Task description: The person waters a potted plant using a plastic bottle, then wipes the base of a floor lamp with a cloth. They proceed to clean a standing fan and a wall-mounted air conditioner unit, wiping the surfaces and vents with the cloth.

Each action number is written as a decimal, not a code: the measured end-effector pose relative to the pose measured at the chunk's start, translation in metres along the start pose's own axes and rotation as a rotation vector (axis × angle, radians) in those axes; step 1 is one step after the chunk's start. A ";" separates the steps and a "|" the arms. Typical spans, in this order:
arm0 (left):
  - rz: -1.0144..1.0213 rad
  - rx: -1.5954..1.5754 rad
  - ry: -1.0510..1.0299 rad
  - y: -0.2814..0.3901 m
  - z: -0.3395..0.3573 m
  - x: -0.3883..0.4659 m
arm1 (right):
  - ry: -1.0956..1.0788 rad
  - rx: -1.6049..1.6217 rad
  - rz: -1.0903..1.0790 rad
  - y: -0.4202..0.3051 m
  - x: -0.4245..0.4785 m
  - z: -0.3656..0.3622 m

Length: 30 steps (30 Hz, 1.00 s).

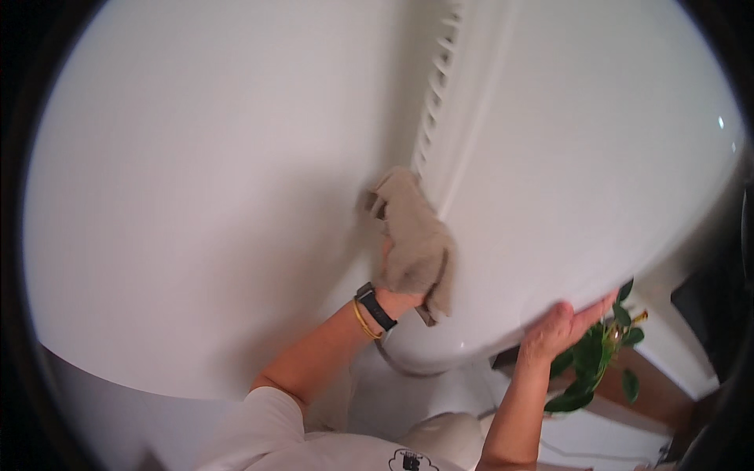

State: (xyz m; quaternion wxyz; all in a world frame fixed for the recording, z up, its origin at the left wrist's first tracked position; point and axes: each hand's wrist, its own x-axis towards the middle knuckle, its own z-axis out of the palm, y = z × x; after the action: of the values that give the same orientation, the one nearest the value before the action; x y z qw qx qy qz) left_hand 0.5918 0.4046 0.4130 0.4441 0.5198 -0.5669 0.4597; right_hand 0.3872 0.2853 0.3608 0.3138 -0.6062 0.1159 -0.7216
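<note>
A glossy white appliance housing (548, 176) with a row of slots (436, 100) stands against a white wall surface (177, 176). My left hand (403, 299), wearing a black watch and a yellow bracelet at the wrist, is shut on a beige-brown cloth (415, 241). The cloth covers most of its fingers and lies at the lower end of the slots, along the seam between housing and wall. My right hand (554, 332) rests against the housing's rounded lower right edge, thumb spread from the fingers; no tool or cloth shows in it.
A green leafy plant (589, 365) is right beside my right forearm. Behind it are a brown wooden surface (660, 382) and a dark object (707, 318). Pale floor (394, 388) shows below the housing's rounded corner.
</note>
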 end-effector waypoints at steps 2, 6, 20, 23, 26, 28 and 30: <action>-0.045 -0.058 0.055 -0.017 0.010 0.015 | -0.028 -0.018 0.001 -0.001 -0.003 0.007; -0.126 -0.157 0.137 -0.093 0.033 0.078 | -0.035 -0.144 0.007 0.004 -0.007 0.010; -0.036 -0.341 0.263 -0.101 0.028 0.060 | -0.017 -0.363 -0.047 -0.004 -0.007 0.009; -0.169 -0.258 0.295 -0.068 0.006 0.060 | -0.032 -0.415 -0.100 0.012 -0.016 0.005; -0.146 -0.146 0.186 -0.088 0.019 0.076 | -0.040 -0.417 -0.106 0.016 -0.017 -0.001; -0.162 -0.031 0.014 -0.127 0.018 0.088 | -0.044 -0.365 -0.093 0.017 -0.019 0.006; -0.311 -0.397 0.051 -0.138 0.021 0.065 | -0.034 -0.327 -0.081 0.018 -0.021 0.014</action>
State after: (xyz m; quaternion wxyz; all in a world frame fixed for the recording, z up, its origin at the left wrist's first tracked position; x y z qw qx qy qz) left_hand 0.7244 0.3668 0.4806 0.6171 0.4916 -0.5476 0.2786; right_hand 0.4072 0.2866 0.3372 0.1835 -0.6654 0.2022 -0.6948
